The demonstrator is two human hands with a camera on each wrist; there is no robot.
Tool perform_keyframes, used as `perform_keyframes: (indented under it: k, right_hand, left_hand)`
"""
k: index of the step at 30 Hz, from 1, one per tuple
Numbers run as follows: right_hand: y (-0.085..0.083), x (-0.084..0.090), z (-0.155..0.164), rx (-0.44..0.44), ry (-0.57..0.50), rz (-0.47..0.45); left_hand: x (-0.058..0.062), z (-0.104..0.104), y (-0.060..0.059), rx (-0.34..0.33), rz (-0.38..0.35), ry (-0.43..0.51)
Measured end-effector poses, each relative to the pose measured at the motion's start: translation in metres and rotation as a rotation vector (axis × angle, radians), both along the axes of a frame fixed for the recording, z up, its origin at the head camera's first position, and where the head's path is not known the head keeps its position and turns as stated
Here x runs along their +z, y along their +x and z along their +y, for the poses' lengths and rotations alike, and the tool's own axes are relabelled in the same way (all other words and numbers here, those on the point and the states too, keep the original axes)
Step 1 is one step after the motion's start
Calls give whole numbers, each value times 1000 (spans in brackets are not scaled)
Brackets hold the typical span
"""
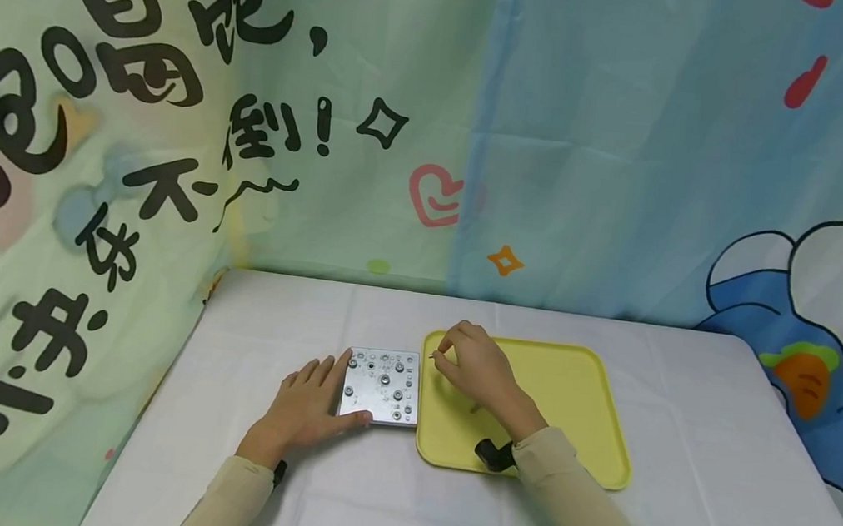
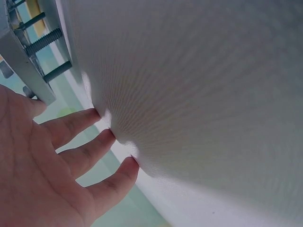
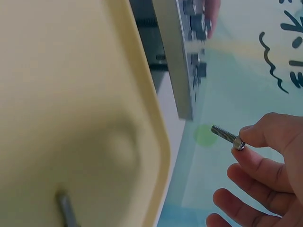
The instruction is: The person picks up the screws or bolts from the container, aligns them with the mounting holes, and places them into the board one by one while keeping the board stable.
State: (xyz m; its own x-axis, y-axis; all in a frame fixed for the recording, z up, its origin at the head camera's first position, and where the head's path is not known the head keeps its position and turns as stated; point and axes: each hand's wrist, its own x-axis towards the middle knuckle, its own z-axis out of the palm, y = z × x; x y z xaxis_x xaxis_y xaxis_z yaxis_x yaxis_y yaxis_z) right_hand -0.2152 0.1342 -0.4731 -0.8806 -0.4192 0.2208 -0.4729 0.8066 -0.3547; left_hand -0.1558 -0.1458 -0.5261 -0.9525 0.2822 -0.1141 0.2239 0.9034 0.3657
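The left hand (image 1: 307,407) was laid flat, fingers straight, on the white tabletop (image 1: 680,403), its thumb against the metal plate (image 1: 382,386). A screw (image 3: 227,136) was pinched by the right hand (image 1: 476,368) over the yellow tray (image 1: 583,394), where another screw (image 3: 66,210), seemingly, lay blurred.

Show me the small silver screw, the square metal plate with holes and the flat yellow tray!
small silver screw (image 3: 228,135), right wrist view, threaded shank.
square metal plate with holes (image 1: 381,386), head view, top face.
flat yellow tray (image 1: 576,385), head view, bare floor.
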Motion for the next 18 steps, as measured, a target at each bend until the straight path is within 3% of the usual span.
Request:
perform_keyframes:
  k: [18]
  right_hand:
    - [-11, -9, -29, 35, 59, -45]
  left_hand:
    - [-1, 0, -1, 2, 7, -7]
